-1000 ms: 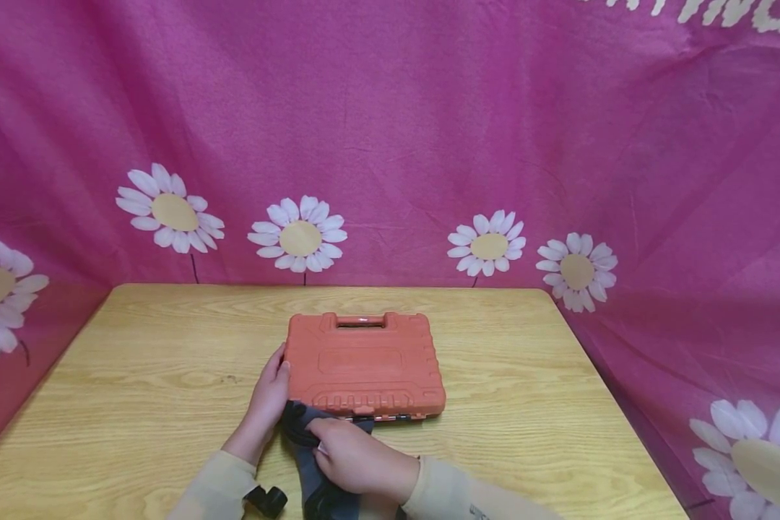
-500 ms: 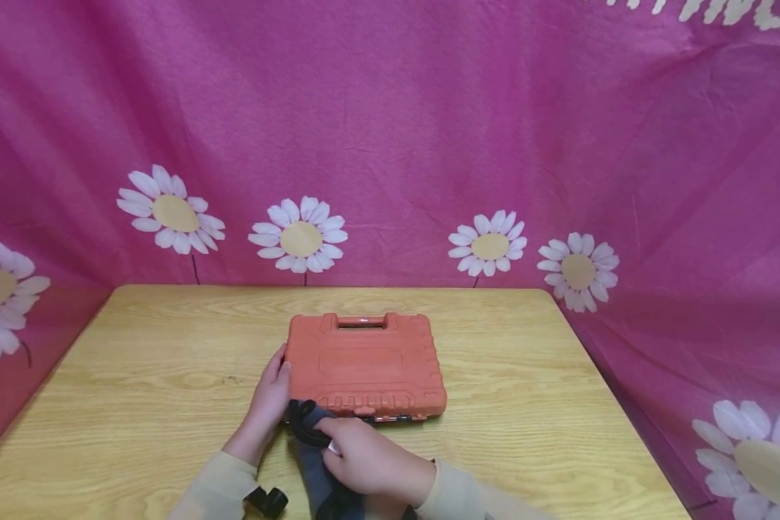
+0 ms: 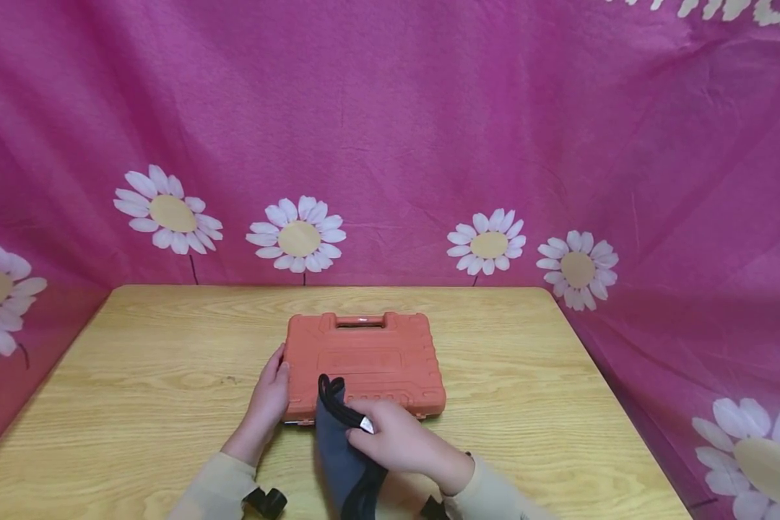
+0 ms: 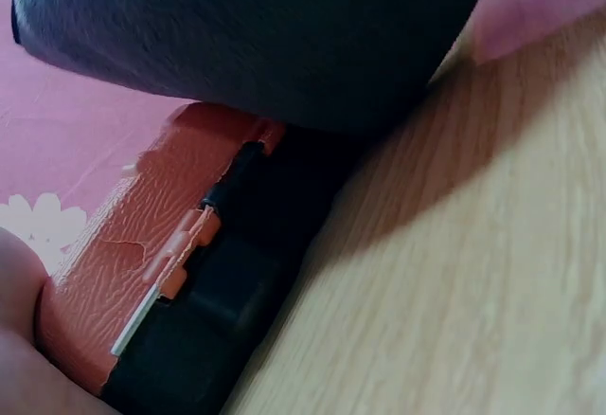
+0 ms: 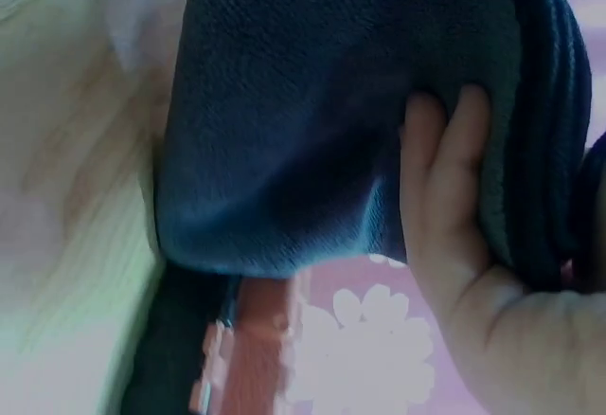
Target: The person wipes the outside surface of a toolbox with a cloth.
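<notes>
A closed orange tool case (image 3: 364,361) lies on the table with its handle to the back. My left hand (image 3: 268,393) rests along the case's left side, fingers extended. My right hand (image 3: 403,440) grips a folded dark grey cloth (image 3: 338,448) with black edging and a white tag, thumb on top. The cloth stands raised before the case and overlaps its front edge in the head view. In the right wrist view, fingers (image 5: 440,188) press against the plush cloth (image 5: 284,131). In the left wrist view, the cloth (image 4: 256,36) hangs over the case's black lower half (image 4: 237,282).
The wooden table (image 3: 526,419) surrounds the case. Behind it hangs a pink curtain (image 3: 390,144) printed with white daisies. A black wrist mount (image 3: 266,502) shows beside the left sleeve, and another (image 3: 434,508) by the right.
My right hand has moved right and lifted the cloth from the case's front left corner; its folded tip now points up in front of the lid. My left hand and the case stay put.
</notes>
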Tool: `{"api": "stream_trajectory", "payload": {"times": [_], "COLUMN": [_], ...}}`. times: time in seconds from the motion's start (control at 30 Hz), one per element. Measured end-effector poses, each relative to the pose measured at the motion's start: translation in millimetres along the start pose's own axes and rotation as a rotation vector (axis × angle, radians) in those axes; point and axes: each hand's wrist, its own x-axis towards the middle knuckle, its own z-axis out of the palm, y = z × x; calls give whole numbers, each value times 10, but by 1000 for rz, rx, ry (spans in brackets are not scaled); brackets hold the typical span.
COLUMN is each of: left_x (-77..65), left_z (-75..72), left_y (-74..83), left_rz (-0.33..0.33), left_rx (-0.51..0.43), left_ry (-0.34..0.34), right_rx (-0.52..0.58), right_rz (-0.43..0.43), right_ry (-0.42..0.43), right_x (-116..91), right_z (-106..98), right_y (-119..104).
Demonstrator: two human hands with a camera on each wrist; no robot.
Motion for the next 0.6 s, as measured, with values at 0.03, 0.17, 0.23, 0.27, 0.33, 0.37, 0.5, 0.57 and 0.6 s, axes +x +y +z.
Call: {"api": "stream_trajectory", "payload": {"times": [0.03, 0.17, 0.23, 0.27, 0.33, 0.37, 0.5, 0.57, 0.6], "left_x": [-1, -10, -13, -14, -16, -17, -17, -20, -20], "left_z": [0, 1, 3, 6, 10, 12, 19, 21, 23], "left_y": [1, 8, 8, 7, 6, 4, -1, 2, 3], "left_rz": [-2, -2, -5, -3, 1, 4, 16, 13, 12], "left_rx": [1, 7, 8, 7, 4, 2, -7, -9, -9], "left_ry": [-1, 3, 8, 10, 15, 18, 22, 21, 20], "right_rx": [25, 202, 292, 327, 381, 411, 519, 575, 595], "right_rz": [0, 9, 31, 40, 51, 55, 42, 43, 43], "right_ry": [-6, -50, -73, -79, -83, -84, -65, -45, -30], "right_x": [-13, -71, -103, -119, -153, -170, -232, -267, -285], "right_z": [-29, -162, -234, -270, -341, -375, -507, -576, -612], "right_y": [8, 48, 71, 83, 110, 126, 201, 241, 260]}}
